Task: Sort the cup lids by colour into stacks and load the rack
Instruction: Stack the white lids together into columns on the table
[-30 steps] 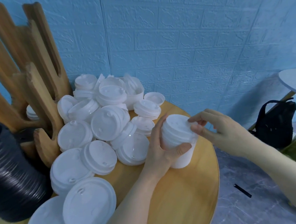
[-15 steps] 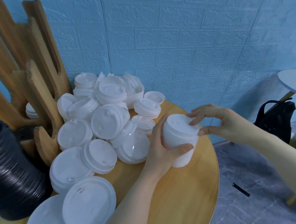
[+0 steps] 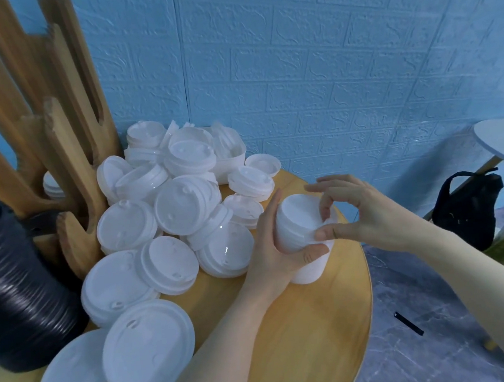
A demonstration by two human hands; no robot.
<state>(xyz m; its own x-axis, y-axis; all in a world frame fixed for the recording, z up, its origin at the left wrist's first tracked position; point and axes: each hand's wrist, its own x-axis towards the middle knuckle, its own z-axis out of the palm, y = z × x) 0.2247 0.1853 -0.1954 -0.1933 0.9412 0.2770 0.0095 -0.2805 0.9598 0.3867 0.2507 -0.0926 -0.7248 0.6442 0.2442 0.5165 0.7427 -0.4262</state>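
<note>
Nearest, at seven o'clock, two large white plastic cup lids [image 3: 149, 348] lie overlapping on the round wooden counter [image 3: 305, 339]. No writing or brand can be read on any lid. At the centre the left hand [image 3: 276, 250] grips a short upright stack of white lids [image 3: 305, 235] standing on the counter, its fingers and thumb curled round the side. The right hand [image 3: 367, 213], coming from three o'clock, pinches the stack's top lid at the rim with thumb and a bent finger, the other fingers spread above. At nine o'clock stands a tall stack of ribbed black lids [image 3: 17, 290]. Beyond, toward eleven o'clock, a loose heap of white lids [image 3: 183, 197] lies against the wooden slotted rack [image 3: 66, 165], before a blue embossed brick-pattern wall [image 3: 324, 60].
</note>
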